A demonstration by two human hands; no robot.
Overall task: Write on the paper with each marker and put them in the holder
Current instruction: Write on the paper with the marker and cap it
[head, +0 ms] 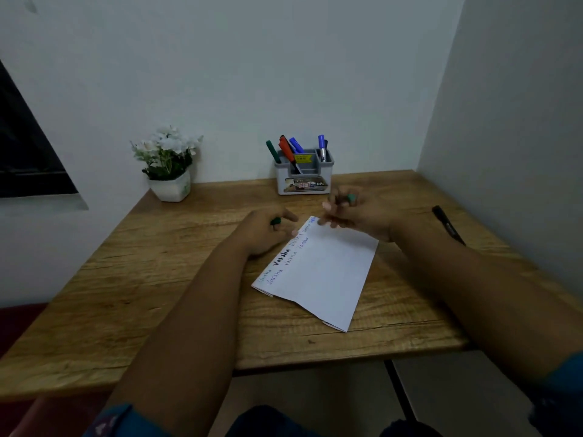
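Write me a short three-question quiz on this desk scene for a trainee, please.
1. True or false: the black marker lies on the table, to the right of the paper.
2. Which holds a green piece in its fingers? A) only the left hand B) only the right hand C) both
3. Fill in: the holder stands at the table's far edge, against the ____.

Key: 1 true; 2 C; 3 wall.
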